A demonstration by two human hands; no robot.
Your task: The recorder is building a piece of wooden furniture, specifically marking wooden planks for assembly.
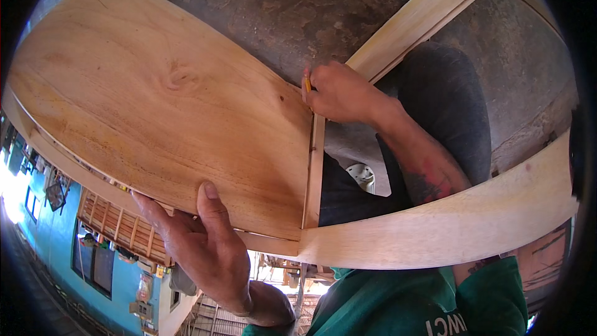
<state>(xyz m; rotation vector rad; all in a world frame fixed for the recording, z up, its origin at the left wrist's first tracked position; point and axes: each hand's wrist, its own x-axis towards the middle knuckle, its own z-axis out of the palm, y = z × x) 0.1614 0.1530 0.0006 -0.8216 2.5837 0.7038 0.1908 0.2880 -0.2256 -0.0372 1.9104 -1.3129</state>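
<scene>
A wide, pale wooden panel [168,99] with a knot in its grain fills the left half of the head view. It sits against a wooden frame, whose narrow crosspiece [314,174] runs along the panel's right edge. My left hand [211,249] grips the near edge of the panel, thumb on its upper face and fingers along the frame's rail; some fingertips are hidden. By the panel's far right corner, my right hand [342,92] is closed around a short yellow pencil [307,81]. The pencil's point cannot be made out.
The frame's long near rail [435,218] passes in front of my body, and a diagonal rail [423,18] rises at the far right. My dark-trousered knee [444,93] shows through the opening. Below lies a rough grey floor [267,12]. A blue wall [59,236] stands at left.
</scene>
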